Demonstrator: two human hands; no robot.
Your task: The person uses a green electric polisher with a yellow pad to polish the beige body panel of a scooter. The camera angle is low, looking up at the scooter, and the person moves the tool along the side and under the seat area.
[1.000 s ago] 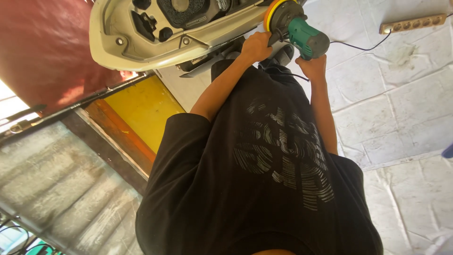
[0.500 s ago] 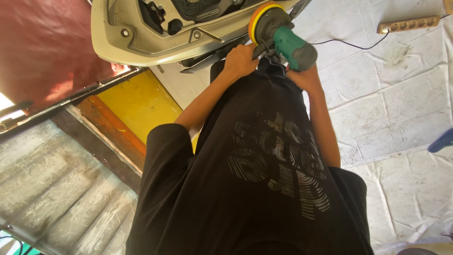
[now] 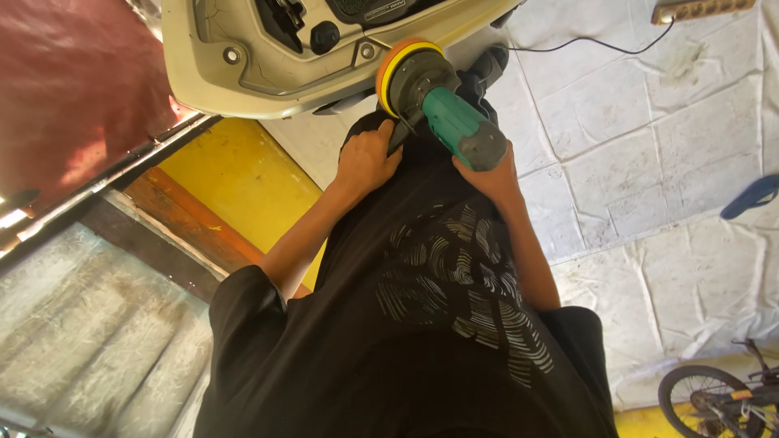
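Polisher held with two hands at cream panel

Sheeting [image 3: 649,162] of white colour covers the ground on the right side, with creases in it. At the top lies a big cream body panel [image 3: 243,73], its inner side with black parts turned to the camera. A person in a black shirt [image 3: 422,341] fills the lower middle. The green polisher [image 3: 442,113] is just under the lower edge of the panel, and its yellow-orange pad [image 3: 391,65] is at this edge. The right hand [image 3: 491,174] grasps the green body from below, fingers closed around it. The left hand [image 3: 365,162] closes on the black side grip near the head. A black cord [image 3: 592,45] runs to a power strip [image 3: 702,10]. A bicycle wheel [image 3: 698,401] is at the bottom right.
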